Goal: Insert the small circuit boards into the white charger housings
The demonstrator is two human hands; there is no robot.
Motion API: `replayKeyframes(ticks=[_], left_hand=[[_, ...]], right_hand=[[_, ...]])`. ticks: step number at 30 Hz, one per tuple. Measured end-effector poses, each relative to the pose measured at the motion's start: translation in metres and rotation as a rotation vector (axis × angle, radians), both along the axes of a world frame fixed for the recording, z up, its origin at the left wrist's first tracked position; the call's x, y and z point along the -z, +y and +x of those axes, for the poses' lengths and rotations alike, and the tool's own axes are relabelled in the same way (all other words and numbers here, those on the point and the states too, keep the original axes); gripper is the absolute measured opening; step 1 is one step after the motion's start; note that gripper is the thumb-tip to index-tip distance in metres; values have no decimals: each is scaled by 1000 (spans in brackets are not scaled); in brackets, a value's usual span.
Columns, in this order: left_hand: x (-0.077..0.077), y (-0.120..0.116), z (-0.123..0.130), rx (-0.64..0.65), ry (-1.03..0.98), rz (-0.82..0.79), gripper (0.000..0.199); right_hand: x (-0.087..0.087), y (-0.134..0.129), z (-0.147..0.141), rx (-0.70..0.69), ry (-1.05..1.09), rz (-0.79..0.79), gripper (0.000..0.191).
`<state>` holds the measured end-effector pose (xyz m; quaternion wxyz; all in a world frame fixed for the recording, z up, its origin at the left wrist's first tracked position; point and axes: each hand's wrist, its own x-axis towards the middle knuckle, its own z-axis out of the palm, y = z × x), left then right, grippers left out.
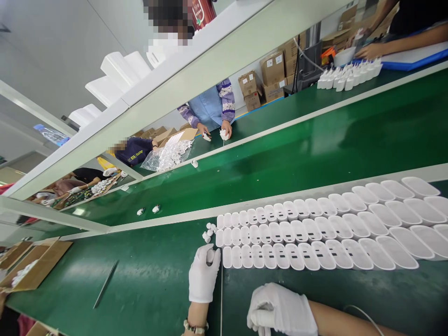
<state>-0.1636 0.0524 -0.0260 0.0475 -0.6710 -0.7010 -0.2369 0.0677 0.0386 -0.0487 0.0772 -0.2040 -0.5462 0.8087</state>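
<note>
My left hand (204,275), in a white glove, rests at the near left end of the rows of white cups. Its thumb and fingers curl toward each other, and what lies between them I cannot make out. Just beyond its fingertips is a small heap of white parts (209,232). The oval, open-topped white cups (294,255) stand in three long rows, several with a dark rectangle visible inside. Nearer to me, my right hand (280,309), gloved too, has its fingers folded inward over the green table (157,280); anything in its grasp is hidden.
A thin metal rod (105,284) lies on the left. Beyond a pale rail runs a green conveyor belt (280,158) carrying a few small white parts (156,209). Co-workers sit across it, one handling white pieces (224,134). A cardboard box (31,266) stands far left.
</note>
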Motion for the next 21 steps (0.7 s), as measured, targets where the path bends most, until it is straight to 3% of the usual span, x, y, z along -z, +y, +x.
replayKeyframes(ticks=[10, 21], left_hand=[[1, -1, 0, 39, 11, 13, 24], [5, 0, -3, 43, -17, 44, 24]], right_hand=[[-8, -1, 2, 37, -11, -3, 28], [4, -1, -2, -2, 11, -13, 35]])
